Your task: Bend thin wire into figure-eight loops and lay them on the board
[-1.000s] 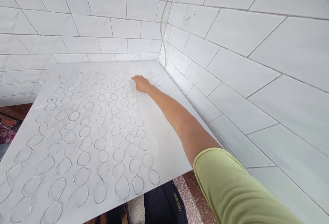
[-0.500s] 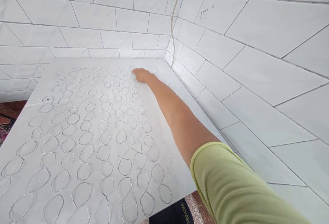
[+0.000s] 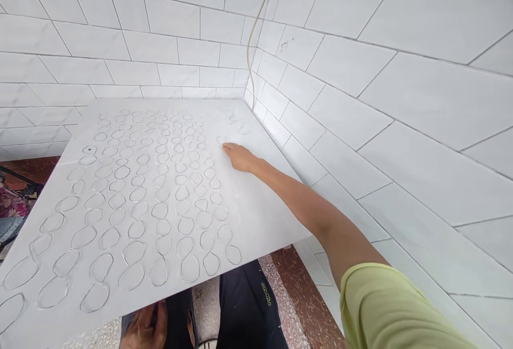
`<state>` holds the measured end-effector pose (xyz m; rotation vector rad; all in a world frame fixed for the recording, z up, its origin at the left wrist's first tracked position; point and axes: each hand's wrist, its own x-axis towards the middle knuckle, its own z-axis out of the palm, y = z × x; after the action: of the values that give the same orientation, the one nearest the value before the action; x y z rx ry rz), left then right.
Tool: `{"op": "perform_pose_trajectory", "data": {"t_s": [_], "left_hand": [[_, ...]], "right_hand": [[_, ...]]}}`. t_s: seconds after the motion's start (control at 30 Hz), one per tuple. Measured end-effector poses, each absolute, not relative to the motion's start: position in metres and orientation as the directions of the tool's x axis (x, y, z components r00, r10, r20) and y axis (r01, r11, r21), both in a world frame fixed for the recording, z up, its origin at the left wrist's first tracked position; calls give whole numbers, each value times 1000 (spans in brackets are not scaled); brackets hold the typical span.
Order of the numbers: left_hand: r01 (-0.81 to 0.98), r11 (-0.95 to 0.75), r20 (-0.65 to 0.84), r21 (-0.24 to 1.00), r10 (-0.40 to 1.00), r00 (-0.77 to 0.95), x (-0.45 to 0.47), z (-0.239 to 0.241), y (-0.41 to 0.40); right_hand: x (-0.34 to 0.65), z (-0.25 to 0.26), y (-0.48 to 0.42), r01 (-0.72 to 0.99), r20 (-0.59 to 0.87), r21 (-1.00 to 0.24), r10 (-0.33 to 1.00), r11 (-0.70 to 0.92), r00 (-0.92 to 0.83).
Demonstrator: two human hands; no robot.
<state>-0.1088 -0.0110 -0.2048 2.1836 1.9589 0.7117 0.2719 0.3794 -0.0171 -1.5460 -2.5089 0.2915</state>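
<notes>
White tiled walls point(image 3: 433, 98) fill the upper and right parts of the frame, meeting in a corner above centre. Below them, a white tabletop point(image 3: 266, 210) spans left and centre. Rows of figure-eight wires point(image 3: 163, 255) cover its left and middle portions. A yellow-green sleeve point(image 3: 396, 306) enters at lower right; dark trousers point(image 3: 248, 306) appear at bottom centre. At the lower left of the bottom edge, the left hand point(image 3: 146, 328) lies below the tabletop, fingers bent; whether it grips anything cannot be told. A pale cable point(image 3: 249, 44) descends the wall corner. Right of centre, the right hand point(image 3: 238, 156) has its fingertips drawn together, apparently pinching a wire piece point(image 3: 218, 139), whose faint curve shows just above them. Wavy wires point(image 3: 236, 121) lie near the tabletop's far right corner.
</notes>
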Motion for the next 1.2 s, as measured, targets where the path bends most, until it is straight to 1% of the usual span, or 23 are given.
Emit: {"op": "perform_pose_trajectory", "data": {"t_s": [0.07, 0.13, 0.2, 0.3, 0.37, 0.53, 0.6, 0.7, 0.77, 0.93, 1.07, 1.13, 1.2], "left_hand": [[889, -136, 296, 437, 955, 1, -103, -201, -10], [877, -147, 337, 458, 941, -18, -98, -197, -9], [868, -172, 365, 467, 931, -12, -94, -192, -8], [860, -193, 384, 472, 923, -3, -88, -183, -5], [862, -175, 372, 477, 928, -17, -83, -177, -4], [864, -160, 336, 478, 942, -11, -73, -167, -7], [864, -158, 318, 478, 948, -3, -71, -166, -9], [874, -142, 299, 465, 954, -4, -71, -166, -9], [879, -130, 285, 458, 958, -8, -70, -166, -8], [894, -91, 223, 439, 975, -10, -66, -158, -7], [910, -26, 152, 413, 988, -41, -62, -149, -19], [902, -22, 122, 431, 992, -34, -58, -148, -28], [865, -83, 116, 495, 993, 29, -53, -151, -35]], "right_hand": [[285, -25, 335, 841, 87, -246, 875, 482, -476], [298, -33, 295, 791, 193, -210, 817, 575, -543], [310, -40, 261, 759, 273, -200, 779, 620, -564], [323, -43, 226, 742, 351, -219, 761, 634, -546], [329, -43, 211, 737, 387, -243, 760, 631, -523], [333, -40, 187, 739, 439, -282, 767, 612, -467], [330, -37, 180, 802, 422, -307, 829, 512, -368], [322, -31, 179, 919, 292, -336, 950, 207, -107], [316, -26, 184, 941, 203, -331, 979, 68, 1], [305, -19, 200, 951, 108, -308, 994, 13, 22], [302, -19, 193, 962, 107, -270, 994, 36, -7], [304, -19, 185, 965, 114, -256, 993, 48, -19], [307, -17, 180, 968, 115, -246, 993, 53, -25]]}}
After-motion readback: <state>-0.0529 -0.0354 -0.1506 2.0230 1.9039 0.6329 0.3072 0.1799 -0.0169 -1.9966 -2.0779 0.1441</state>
